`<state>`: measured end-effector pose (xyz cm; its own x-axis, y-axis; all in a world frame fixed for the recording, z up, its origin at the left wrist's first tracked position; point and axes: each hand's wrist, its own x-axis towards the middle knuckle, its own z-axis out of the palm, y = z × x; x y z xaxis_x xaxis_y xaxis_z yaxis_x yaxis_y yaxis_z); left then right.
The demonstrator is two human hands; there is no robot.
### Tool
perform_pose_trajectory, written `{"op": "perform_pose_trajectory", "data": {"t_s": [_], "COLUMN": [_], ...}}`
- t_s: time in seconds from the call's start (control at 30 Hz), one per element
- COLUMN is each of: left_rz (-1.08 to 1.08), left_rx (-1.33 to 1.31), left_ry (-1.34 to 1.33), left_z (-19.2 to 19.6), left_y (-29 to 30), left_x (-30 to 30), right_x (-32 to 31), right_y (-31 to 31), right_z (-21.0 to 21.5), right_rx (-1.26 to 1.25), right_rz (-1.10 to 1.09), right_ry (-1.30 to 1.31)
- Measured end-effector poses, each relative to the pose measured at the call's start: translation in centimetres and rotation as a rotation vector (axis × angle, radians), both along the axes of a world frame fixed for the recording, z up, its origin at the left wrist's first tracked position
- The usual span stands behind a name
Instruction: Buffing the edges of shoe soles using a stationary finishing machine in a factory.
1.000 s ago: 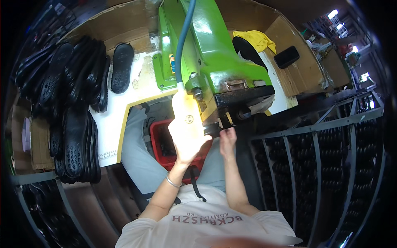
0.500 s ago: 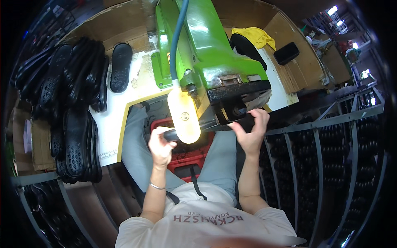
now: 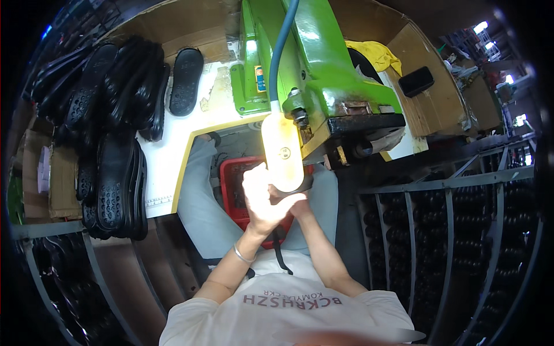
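My hands are close together over my lap, just below the lit lamp (image 3: pixel 283 151). Between them is a black shoe sole (image 3: pixel 304 185), largely covered by the lamp and my fingers. My left hand (image 3: pixel 261 199) grips it from the left, thumb stretched across toward the right. My right hand (image 3: pixel 299 209) is on its near right side, its fingers mostly out of sight behind the sole and the left thumb. Beyond, the green machine (image 3: pixel 340 86) has its dark working head (image 3: pixel 363 130) up and to the right of my hands, apart from the sole.
Black soles (image 3: pixel 118 187) are piled on the white table (image 3: pixel 158 173) at left, with a single sole (image 3: pixel 186 81) beside them. A red basket (image 3: pixel 231 190) sits between my legs. Racks of soles (image 3: pixel 456 230) stand at right. A yellow cloth (image 3: pixel 375 56) and black phone-like object (image 3: pixel 416 82) lie far right.
Both hands have drawn the sole away from the machine head, back toward me. My right hand has moved left to meet the left one. The view has shifted slightly.
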<state>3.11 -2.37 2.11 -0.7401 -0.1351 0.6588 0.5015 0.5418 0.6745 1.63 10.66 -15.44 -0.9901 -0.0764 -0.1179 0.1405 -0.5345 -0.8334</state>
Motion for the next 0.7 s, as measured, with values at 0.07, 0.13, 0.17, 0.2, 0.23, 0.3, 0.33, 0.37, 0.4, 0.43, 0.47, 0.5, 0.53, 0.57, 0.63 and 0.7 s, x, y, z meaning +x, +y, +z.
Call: {"op": "perform_pose_trajectory", "data": {"t_s": [0.07,0.13,0.17,0.2,0.23,0.3,0.33,0.37,0.4,0.43,0.47,0.5,0.53,0.57,0.63,0.7], "left_rz": [-0.011,-0.039,-0.009,0.020,0.050,0.062,0.077,0.075,0.075,0.074,0.071,0.074,0.051,0.105,0.108,0.065], "left_rx": [0.079,0.159,0.154,0.147,0.141,0.112,0.084,0.083,0.116,0.150,0.151,0.111,0.081,-0.002,-0.012,0.001], "left_ry": [-0.060,-0.117,-0.120,-0.123,-0.126,-0.112,-0.100,-0.101,-0.067,-0.033,-0.033,-0.081,-0.129,0.011,0.017,0.024], "left_z": [-3.0,-4.4,-5.1,-5.1,-5.2,-4.9,-4.7,-5.0,-5.3,-5.5,-5.8,-5.7,-3.7,-1.7,-2.7,-3.8], "left_y": [0.9,1.9,2.3,2.6,2.8,2.8,2.7,2.6,2.4,2.1,1.7,0.5,0.4,0.5,-0.7,-0.7], "left_x": [-0.1,-0.7,-0.9,-1.3,-1.7,-2.0,-2.1,-2.1,-2.2,-2.2,-2.0,-1.7,-1.9,-2.1,-1.5,-1.8], "right_x": [0.3,0.6,0.7,0.9,1.0,1.1,1.1,1.2,1.1,1.2,1.1,0.8,0.7,0.6,0.3,0.1], "right_y": [-1.1,-1.4,-1.5,-1.4,-1.4,-1.4,-1.4,-1.4,-1.5,-1.5,-1.5,-2.0,-0.5,1.3,2.9,6.1], "right_z": [-0.7,-1.4,-1.6,-1.8,-2.1,-2.3,-2.4,-2.5,-2.5,-2.4,-2.4,-0.6,0.1,0.2,1.7,4.0], "right_rx": [-0.011,-0.032,-0.045,-0.058,-0.072,-0.099,-0.113,-0.127,-0.139,-0.152,-0.164,-0.117,-0.168,-0.051,0.150,0.400], "right_rz": [0.002,-0.018,-0.027,-0.037,-0.046,-0.062,-0.068,-0.075,-0.082,-0.090,-0.099,-0.236,-0.223,-0.253,-0.260,-0.319], "right_ry": [-0.006,-0.014,-0.018,-0.022,-0.027,-0.038,-0.044,-0.051,-0.056,-0.061,-0.066,-0.165,-0.127,-0.141,-0.106,-0.036]}}
